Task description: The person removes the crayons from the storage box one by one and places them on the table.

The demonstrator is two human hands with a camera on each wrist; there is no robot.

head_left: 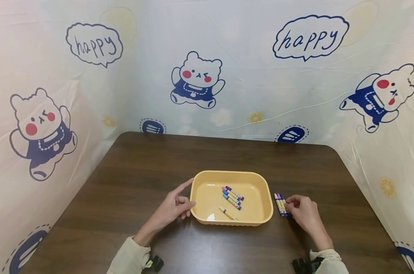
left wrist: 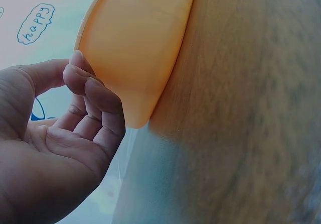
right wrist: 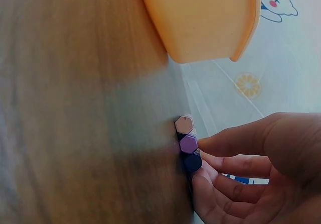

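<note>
From here I count two hands at work. The right hand (head_left: 306, 215) is nearly closed at the fingertips, bent round a navy, hexagonal-ended crayon (right wrist: 192, 162). That one ends a row of three on the dark brown wooden table (head_left: 244, 249), beside a purple crayon (right wrist: 189, 143) and then a peach crayon (right wrist: 184, 125). I see the left hand (head_left: 174, 205) loosely spread, grasping nothing, index finger and thumb against the left rim of one yellow, round-cornered tray (head_left: 253, 207). Inside, one yellow-wrapped crayon (head_left: 228, 213) lies apart; I make out four in an overlapping crayon cluster (head_left: 232, 198).
</note>
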